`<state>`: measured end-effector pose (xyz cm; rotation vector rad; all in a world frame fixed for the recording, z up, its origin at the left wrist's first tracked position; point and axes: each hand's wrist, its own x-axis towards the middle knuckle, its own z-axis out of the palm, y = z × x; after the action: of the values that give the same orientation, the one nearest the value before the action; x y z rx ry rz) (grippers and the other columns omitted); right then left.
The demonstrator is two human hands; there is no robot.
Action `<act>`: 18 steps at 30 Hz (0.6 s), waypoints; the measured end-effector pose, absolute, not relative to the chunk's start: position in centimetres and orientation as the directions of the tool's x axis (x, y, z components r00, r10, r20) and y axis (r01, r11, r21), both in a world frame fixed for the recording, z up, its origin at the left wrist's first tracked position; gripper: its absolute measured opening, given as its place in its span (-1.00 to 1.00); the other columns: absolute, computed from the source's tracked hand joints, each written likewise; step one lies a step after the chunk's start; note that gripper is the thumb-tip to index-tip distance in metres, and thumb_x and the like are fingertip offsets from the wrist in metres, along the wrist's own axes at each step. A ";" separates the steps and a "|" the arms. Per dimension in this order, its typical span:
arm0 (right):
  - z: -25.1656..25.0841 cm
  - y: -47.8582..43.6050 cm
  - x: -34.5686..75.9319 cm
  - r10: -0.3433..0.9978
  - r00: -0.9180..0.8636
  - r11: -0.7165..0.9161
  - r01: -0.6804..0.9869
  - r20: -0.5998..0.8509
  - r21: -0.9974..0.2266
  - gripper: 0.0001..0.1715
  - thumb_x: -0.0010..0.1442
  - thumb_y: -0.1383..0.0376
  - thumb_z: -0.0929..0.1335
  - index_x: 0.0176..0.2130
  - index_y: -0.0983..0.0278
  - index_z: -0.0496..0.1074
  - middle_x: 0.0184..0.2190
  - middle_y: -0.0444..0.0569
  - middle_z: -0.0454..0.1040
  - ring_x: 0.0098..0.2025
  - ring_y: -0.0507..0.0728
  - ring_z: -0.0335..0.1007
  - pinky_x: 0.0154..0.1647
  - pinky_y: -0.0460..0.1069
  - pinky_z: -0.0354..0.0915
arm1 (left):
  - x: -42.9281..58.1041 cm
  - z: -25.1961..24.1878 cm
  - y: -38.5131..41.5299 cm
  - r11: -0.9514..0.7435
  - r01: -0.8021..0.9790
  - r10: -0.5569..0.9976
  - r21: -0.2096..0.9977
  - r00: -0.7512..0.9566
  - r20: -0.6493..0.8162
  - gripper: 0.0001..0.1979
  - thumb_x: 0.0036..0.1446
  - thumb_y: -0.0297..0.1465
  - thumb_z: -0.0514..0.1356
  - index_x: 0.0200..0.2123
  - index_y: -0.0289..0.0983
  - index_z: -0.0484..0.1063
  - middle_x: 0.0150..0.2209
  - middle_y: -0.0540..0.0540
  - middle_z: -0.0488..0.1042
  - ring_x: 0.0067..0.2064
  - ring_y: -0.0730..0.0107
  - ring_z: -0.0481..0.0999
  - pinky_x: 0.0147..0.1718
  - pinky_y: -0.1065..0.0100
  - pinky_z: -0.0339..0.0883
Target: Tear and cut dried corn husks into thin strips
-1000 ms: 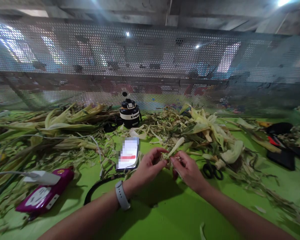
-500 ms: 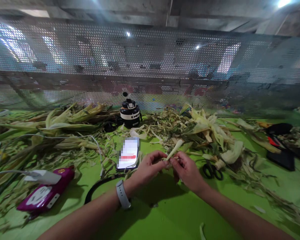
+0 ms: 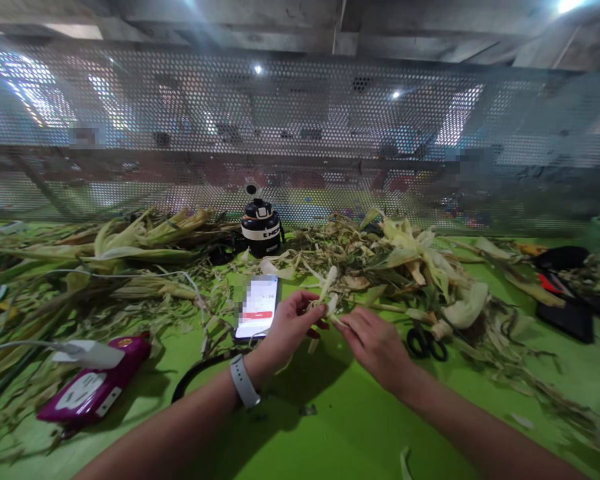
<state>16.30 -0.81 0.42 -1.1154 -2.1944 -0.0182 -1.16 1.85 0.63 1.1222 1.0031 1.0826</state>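
Husk (image 3: pixel 329 283) stands tilted up between the two hands, above the green table (image 3: pixel 330 433), with pale strips about its lower end. The left hand (image 3: pixel 293 321) is half closed, its thumb and bent fingers pinching the husk. The right hand (image 3: pixel 377 343) is curled nearly closed, thumb and forefinger gripping a thin strip (image 3: pixel 338 322) of it; the other fingers' grip I cannot tell. The hands are near each other, not touching.

Counted: two hands; one watch strap (image 3: pixel 245 381), on the left wrist; one lit phone (image 3: pixel 256 323), just beside the left hand; one bottle (image 3: pixel 261 233), upright behind the phone; one purple block (image 3: pixel 83 393) with one white plug (image 3: pixel 87 353); two black loops (image 3: pixel 418 345), near the right hand; two main heaps, left (image 3: pixel 145 250) and right (image 3: pixel 415 250), their pieces too tangled to count.
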 end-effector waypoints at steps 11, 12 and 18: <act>1.9 -0.5 17.2 0.258 -0.657 0.803 0.553 0.709 0.220 -0.80 0.23 0.47 0.21 -0.20 0.30 0.38 -0.30 0.01 0.51 -0.12 0.15 0.34 0.01 0.08 0.20 | -1.1 0.8 1.3 0.082 -0.026 0.892 0.996 0.448 -0.062 -0.65 -0.06 -0.22 0.32 -0.26 -0.33 0.41 -0.52 0.03 0.45 -0.56 0.53 0.42 -0.64 0.51 0.30; 2.0 -0.6 17.3 0.245 -0.652 0.809 0.545 0.718 0.220 -0.79 0.24 0.48 0.20 -0.22 0.29 0.36 -0.34 -0.01 0.50 -0.16 0.14 0.34 0.00 0.08 0.21 | -1.1 0.9 1.2 0.101 -0.043 0.874 0.994 0.481 -0.068 -0.64 -0.07 -0.22 0.33 -0.25 -0.33 0.42 -0.49 0.02 0.46 -0.54 0.53 0.43 -0.62 0.51 0.31; 2.3 -1.2 17.4 0.194 -0.649 0.843 0.494 0.736 0.213 -0.81 0.29 0.46 0.16 -0.24 0.28 0.31 -0.48 -0.09 0.45 -0.36 0.11 0.25 -0.21 0.03 0.21 | -1.2 1.4 0.6 0.172 -0.029 0.759 0.985 0.641 -0.113 -0.65 -0.03 -0.25 0.33 -0.19 -0.31 0.47 -0.43 -0.01 0.46 -0.44 0.48 0.46 -0.55 0.50 0.33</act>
<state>17.40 -1.16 2.28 -0.4984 -2.2699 -0.5174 -1.15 0.55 1.44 1.2894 0.7036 0.6302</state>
